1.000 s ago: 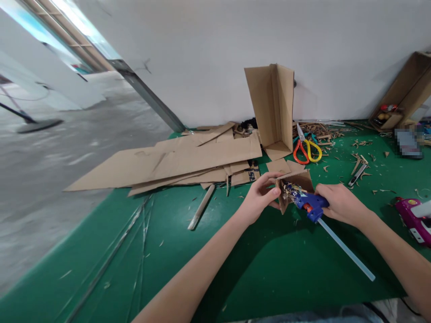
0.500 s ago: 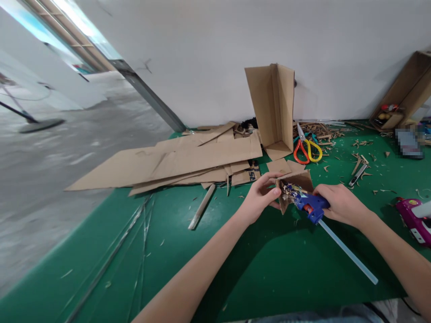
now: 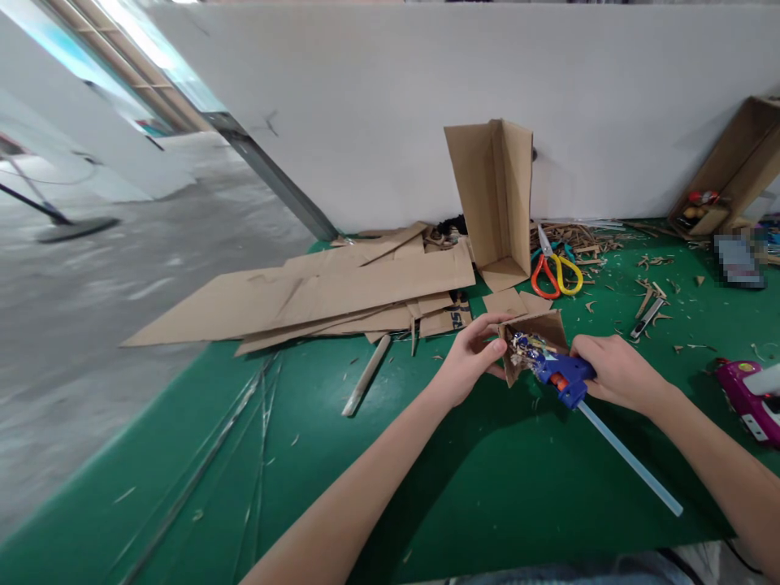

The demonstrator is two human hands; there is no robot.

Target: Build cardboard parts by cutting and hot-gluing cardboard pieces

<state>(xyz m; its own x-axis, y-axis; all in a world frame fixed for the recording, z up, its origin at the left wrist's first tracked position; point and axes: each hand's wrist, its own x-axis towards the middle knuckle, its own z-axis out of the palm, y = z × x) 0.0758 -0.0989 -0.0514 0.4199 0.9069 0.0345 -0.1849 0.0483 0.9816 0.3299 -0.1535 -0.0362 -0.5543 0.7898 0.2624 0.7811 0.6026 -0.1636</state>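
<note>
My left hand grips the left side of a small folded cardboard piece, thumb in front and fingers behind. In my right hand is a blue glue gun, its nozzle end pointing left into the fold of the cardboard. Bits of debris cling around the front of the gun, so the nozzle tip is hard to make out. A long translucent glue stick sticks out of the gun's back toward the lower right. Small flat cardboard pieces lie just behind my hands.
Scissors with red and yellow handles lie before an upright folded cardboard. Cardboard sheets are stacked left. A utility knife, a magenta device and a cardboard box are right on the green table.
Both hands keep their hold and stay nearly in place. The glue gun has shifted very slightly against the cardboard, and the camera view has tilted up a little.
</note>
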